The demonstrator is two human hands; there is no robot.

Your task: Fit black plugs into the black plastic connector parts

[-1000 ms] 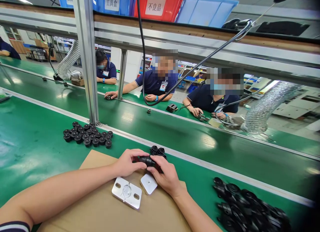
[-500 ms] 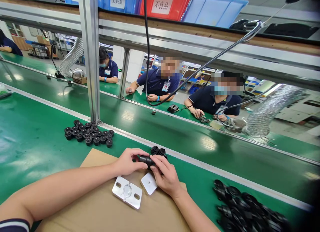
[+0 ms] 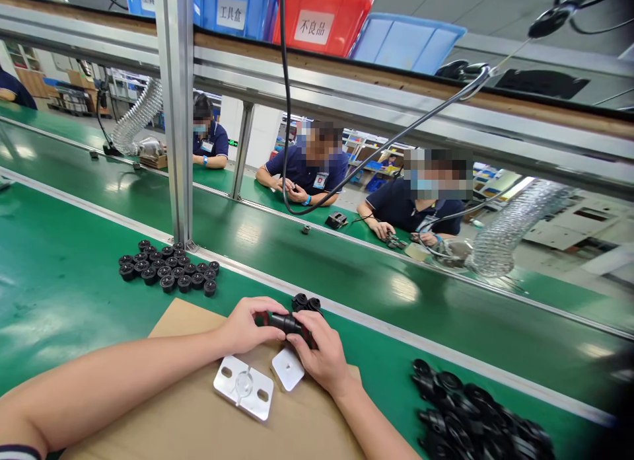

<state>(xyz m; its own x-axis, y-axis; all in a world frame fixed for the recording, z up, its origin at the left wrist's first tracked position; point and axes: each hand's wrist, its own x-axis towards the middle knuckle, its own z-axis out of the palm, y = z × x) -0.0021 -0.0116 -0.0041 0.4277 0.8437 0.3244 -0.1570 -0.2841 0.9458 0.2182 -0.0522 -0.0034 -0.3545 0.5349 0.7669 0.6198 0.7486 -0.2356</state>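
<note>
Both of my hands meet over a brown cardboard sheet [image 3: 198,407] and grip one small black round part [image 3: 284,323] between them. My left hand [image 3: 247,324] pinches its left end, and my right hand [image 3: 319,351] wraps fingers round its right end. Just below the hands lie a rectangular metal plate with a round middle and two slots [image 3: 243,388] and a smaller white square piece [image 3: 288,368]. A few more black parts [image 3: 304,303] sit right behind the hands.
A neat cluster of several black round parts [image 3: 166,269] rests on the green bench at left, by an aluminium post [image 3: 178,116]. A loose heap of black parts [image 3: 475,414] lies at right. Three people sit across the green conveyor [image 3: 347,268]. Bins stand on the shelf above.
My hands have kept the same grip on the black part, with only slight finger shifts. The view has drifted a little. A person opposite pulled an outstretched arm back in.
</note>
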